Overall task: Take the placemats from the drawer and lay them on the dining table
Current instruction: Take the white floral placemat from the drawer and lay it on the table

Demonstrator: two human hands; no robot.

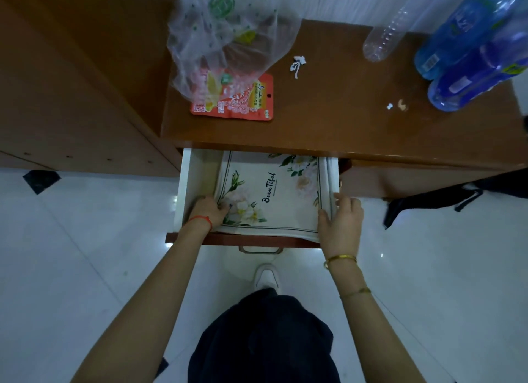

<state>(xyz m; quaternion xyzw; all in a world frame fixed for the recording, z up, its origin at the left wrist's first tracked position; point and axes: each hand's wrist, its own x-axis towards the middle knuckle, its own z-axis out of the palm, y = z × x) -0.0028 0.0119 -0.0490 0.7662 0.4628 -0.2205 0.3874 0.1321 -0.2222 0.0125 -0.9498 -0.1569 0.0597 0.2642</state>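
A white drawer [197, 180] stands pulled out from under a brown wooden table [343, 111]. Inside lies a stack of white placemats [274, 194] printed with flowers and the word "Beautiful". My left hand [208, 210] grips the stack's near left corner, fingers curled under the edge. My right hand [340, 222] holds the near right edge, thumb on top and fingers down the side. The back part of the placemats is hidden under the tabletop.
On the table lie a clear plastic bag [228, 31], an orange snack packet [237, 100], an empty clear bottle [385, 37], blue water bottles [468, 54] and paper scraps [297, 64]. A black bag [428, 202] hangs at the right. White tiled floor lies below.
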